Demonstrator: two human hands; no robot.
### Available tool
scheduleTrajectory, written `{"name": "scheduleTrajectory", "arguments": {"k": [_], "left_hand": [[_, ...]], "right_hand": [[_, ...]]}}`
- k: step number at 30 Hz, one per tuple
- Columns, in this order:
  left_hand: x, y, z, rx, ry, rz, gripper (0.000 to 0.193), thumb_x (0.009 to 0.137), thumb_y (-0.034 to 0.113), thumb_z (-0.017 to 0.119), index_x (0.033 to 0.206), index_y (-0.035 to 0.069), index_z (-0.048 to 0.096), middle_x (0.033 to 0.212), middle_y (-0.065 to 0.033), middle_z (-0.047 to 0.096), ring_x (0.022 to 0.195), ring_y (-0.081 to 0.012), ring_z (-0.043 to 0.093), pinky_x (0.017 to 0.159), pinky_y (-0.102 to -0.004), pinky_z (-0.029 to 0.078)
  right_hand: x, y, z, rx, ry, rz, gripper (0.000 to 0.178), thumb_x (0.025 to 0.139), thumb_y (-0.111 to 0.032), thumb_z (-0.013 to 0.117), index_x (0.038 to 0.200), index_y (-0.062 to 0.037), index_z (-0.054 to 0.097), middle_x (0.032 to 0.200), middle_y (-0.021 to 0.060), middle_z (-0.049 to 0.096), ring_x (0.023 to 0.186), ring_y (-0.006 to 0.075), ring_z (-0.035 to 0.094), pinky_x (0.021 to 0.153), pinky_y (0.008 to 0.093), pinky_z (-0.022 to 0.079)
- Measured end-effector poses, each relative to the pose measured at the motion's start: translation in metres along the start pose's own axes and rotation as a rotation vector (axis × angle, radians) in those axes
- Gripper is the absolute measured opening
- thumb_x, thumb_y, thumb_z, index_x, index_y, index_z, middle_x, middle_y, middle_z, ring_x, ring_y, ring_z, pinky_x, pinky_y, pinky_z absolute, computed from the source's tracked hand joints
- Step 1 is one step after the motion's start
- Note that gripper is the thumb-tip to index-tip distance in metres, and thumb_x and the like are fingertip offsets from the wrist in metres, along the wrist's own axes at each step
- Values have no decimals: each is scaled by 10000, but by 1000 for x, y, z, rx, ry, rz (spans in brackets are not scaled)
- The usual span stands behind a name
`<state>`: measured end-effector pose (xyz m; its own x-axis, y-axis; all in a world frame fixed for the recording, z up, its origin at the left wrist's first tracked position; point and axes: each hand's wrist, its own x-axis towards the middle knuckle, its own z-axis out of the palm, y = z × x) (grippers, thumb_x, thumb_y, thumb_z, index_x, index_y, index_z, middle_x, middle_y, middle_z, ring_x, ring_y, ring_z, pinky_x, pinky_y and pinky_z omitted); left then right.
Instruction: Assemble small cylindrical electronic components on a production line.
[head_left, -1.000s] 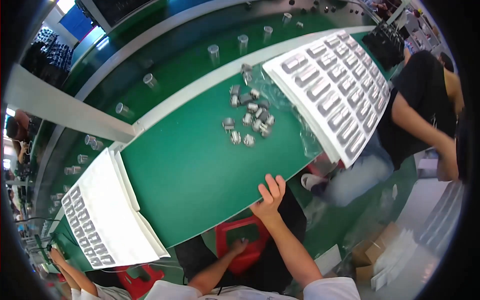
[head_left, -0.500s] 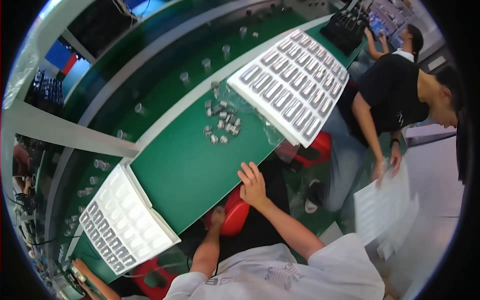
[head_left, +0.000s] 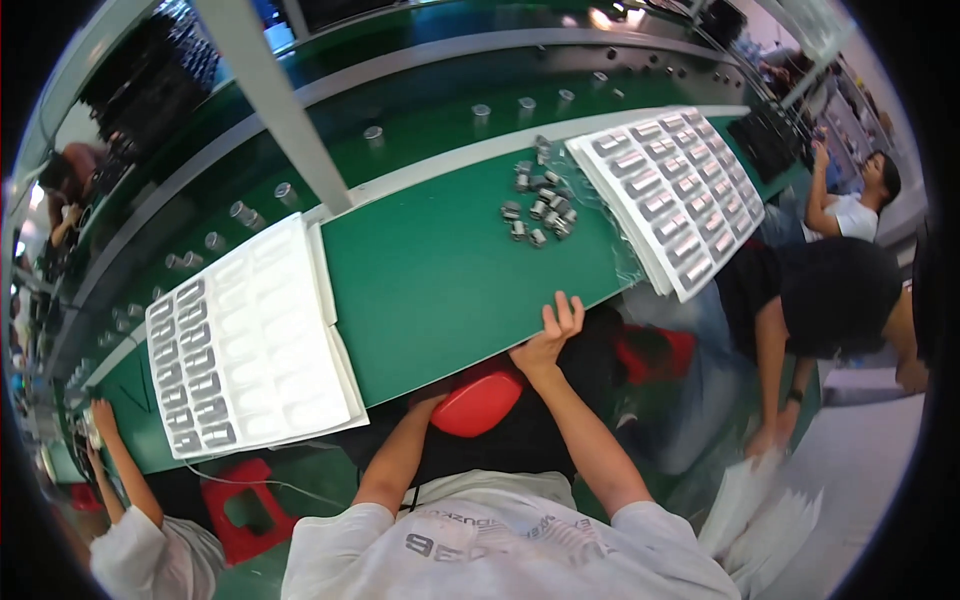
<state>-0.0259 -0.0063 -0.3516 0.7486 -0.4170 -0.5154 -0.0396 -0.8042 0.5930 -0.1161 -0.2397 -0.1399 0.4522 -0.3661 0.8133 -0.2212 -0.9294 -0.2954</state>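
Observation:
My right hand (head_left: 552,332) rests at the near edge of the green work table (head_left: 430,300), fingers apart, with nothing seen in it. My left hand (head_left: 428,398) is low beside a red stool (head_left: 478,402), mostly hidden in shadow under the table edge, so its fingers do not show. Several small dark metal cylindrical parts (head_left: 545,208) lie in a loose group beyond my right hand. To their right, a stack of white trays (head_left: 655,268) carries rows of dark, shiny parts. On the left, another white tray stack (head_left: 318,330) has dark parts in its left columns and bare pockets in the others.
Behind the table, clear-sided cylinders (head_left: 481,111) stand along a green conveyor (head_left: 420,125). A metal post (head_left: 270,100) rises at the table's far edge. A co-worker (head_left: 835,300) on the right bends over white sheets (head_left: 770,515); another person (head_left: 150,545) works at far left.
My view has turned, so the table lies more level in it. My left hand has gone further under the table edge. The co-worker at right bends lower with the white sheets.

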Motion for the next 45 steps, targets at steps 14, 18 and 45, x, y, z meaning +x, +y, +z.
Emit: {"name": "scheduleTrajectory", "arguments": {"k": [14, 18, 45], "left_hand": [[-10, 27, -77, -151, 187, -108, 628, 963, 517, 652, 1376, 47, 594, 1275, -224, 697, 1165, -421, 665, 973, -499, 524], [9, 50, -76, -145, 138, -57, 625, 963, 514, 655, 1373, 47, 596, 1272, -223, 698, 1161, -418, 666, 970, -497, 526], [16, 65, -171, -247, 289, 112, 600, 959, 495, 674, 1353, 46, 612, 1254, -217, 705, 1135, -401, 678, 948, -482, 536]], "right_hand": [[-14, 18, 14, -193, 72, -204, 520, 996, -361, 625, 1319, -17, 408, 1312, 179, 402, 1312, 397, 416, 1066, 634, 375], [-9, 24, 20, -313, 88, -300, 524, 1012, -381, 590, 1288, 31, 420, 1294, 136, 365, 1277, 375, 461, 1074, 637, 377], [17, 2, 7, -284, 106, -325, 583, 1019, -415, 603, 1296, 53, 394, 1331, 164, 356, 1281, 411, 442, 1076, 649, 391]]}}
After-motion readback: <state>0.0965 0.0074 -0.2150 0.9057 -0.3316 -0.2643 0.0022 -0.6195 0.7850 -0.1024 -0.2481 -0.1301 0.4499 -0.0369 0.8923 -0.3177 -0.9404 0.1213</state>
